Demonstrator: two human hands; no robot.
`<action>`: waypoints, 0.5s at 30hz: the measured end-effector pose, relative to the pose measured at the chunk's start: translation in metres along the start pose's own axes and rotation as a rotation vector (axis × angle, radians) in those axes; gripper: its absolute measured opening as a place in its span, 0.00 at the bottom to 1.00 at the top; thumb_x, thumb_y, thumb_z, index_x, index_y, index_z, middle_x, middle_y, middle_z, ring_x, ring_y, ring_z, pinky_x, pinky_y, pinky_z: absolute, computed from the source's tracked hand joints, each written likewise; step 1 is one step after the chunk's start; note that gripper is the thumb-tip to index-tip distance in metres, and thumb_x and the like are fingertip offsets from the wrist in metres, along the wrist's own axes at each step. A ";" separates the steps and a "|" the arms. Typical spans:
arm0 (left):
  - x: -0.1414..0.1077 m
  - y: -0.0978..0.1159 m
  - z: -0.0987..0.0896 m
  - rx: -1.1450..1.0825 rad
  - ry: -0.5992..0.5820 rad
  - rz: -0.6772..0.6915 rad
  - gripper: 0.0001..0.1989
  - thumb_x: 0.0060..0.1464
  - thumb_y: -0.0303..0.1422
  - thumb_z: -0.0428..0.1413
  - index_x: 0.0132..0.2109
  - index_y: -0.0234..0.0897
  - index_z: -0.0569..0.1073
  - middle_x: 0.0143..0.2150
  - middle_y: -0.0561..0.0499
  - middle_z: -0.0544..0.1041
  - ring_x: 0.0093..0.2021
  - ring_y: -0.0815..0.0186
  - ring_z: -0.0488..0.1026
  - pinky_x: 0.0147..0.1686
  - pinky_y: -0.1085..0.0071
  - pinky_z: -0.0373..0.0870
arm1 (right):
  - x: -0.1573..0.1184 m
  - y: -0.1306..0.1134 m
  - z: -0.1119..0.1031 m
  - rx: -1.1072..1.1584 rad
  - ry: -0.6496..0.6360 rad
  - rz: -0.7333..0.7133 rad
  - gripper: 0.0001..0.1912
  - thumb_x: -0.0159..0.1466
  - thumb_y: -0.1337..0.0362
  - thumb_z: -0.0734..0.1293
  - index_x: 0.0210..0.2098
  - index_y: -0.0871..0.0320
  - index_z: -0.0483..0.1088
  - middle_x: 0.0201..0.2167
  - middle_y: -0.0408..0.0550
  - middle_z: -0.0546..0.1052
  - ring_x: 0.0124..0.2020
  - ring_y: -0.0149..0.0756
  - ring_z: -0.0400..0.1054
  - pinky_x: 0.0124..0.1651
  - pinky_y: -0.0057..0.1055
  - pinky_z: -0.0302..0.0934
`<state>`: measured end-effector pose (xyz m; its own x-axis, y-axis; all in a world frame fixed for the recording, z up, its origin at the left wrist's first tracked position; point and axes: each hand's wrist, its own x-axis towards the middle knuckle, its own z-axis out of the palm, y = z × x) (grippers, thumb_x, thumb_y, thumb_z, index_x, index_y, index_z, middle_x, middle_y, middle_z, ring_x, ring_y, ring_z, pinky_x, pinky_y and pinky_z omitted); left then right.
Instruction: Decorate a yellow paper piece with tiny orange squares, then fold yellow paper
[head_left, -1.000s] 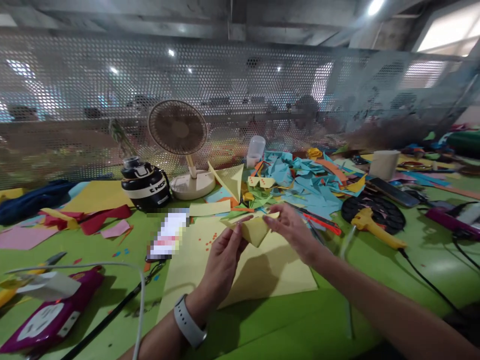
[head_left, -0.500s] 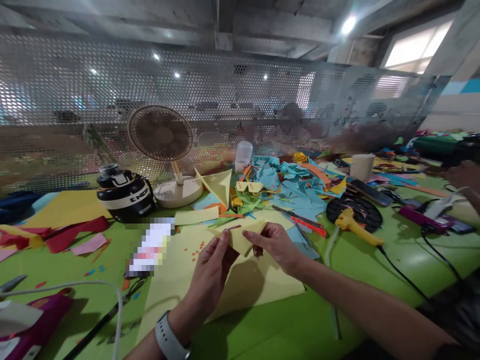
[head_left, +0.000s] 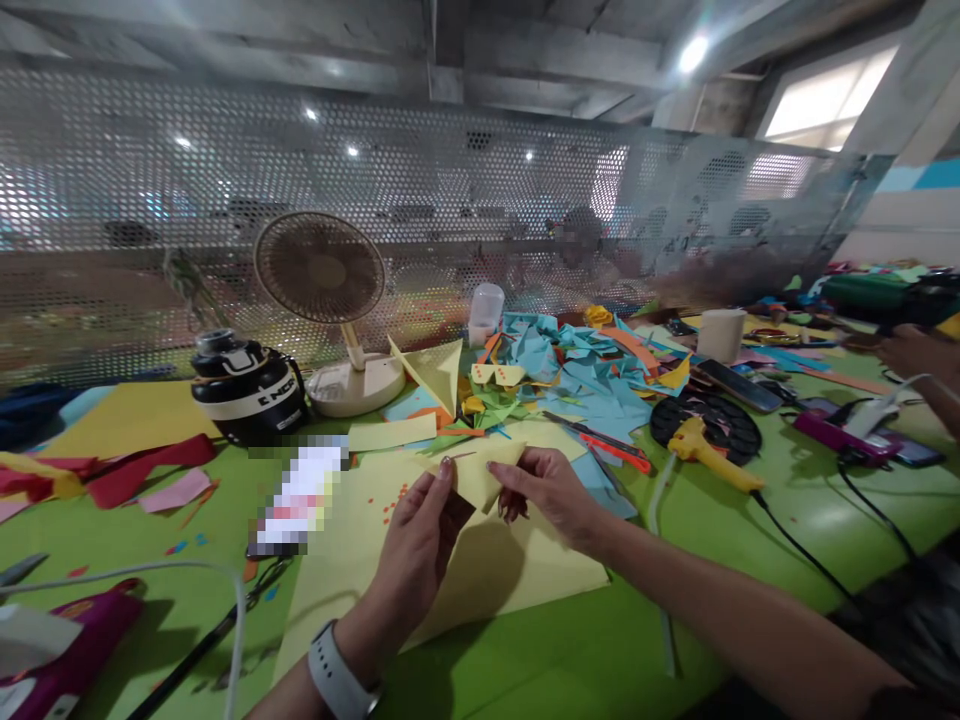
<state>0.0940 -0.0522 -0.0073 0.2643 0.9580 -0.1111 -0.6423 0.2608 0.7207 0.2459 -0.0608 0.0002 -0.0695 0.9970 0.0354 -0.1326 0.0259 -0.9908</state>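
Between my two hands is a folded piece of pale yellow paper, held just above a larger yellow sheet. My left hand pinches its left side between thumb and fingers. On the right side, my right hand is closed on the paper, thumb on top and fingers curled beneath. A thin brownish strip shows along the paper's upper edge by my left thumb. Tiny orange paper dots lie on the large sheet, left of my hands. My curled fingers hide part of the folded paper.
A desk fan and a black bottle stand behind on the left. Blue paper scraps heap at the back. To the right lie a red utility knife and a yellow glue gun. Another person's hand is at far right.
The folded paper has tilted and bent a little between my hands, and the fingers of my right hand have shifted beneath it. The view has moved slightly.
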 end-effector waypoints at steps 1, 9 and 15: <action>0.000 0.000 0.000 0.003 -0.005 -0.002 0.09 0.47 0.34 0.65 0.29 0.33 0.75 0.24 0.56 0.71 0.25 0.75 0.67 0.28 0.80 0.69 | 0.000 0.000 0.001 -0.004 0.006 0.001 0.20 0.53 0.50 0.71 0.21 0.62 0.71 0.15 0.43 0.74 0.15 0.26 0.65 0.19 0.23 0.56; -0.001 0.001 0.000 0.088 -0.044 0.050 0.12 0.48 0.38 0.64 0.37 0.35 0.77 0.29 0.53 0.76 0.31 0.71 0.72 0.33 0.78 0.70 | 0.000 -0.001 -0.001 -0.038 0.040 -0.021 0.20 0.54 0.50 0.71 0.19 0.62 0.72 0.14 0.43 0.74 0.15 0.26 0.65 0.20 0.23 0.56; -0.003 0.001 -0.001 0.203 -0.113 0.071 0.10 0.48 0.37 0.64 0.35 0.35 0.76 0.30 0.54 0.76 0.32 0.71 0.73 0.39 0.73 0.72 | 0.002 -0.001 -0.003 -0.058 0.051 -0.068 0.20 0.53 0.50 0.72 0.19 0.61 0.72 0.14 0.43 0.74 0.16 0.25 0.64 0.21 0.23 0.56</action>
<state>0.0914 -0.0546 -0.0068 0.3092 0.9509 0.0139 -0.5079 0.1528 0.8478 0.2491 -0.0585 0.0013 -0.0120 0.9952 0.0974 -0.0782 0.0962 -0.9923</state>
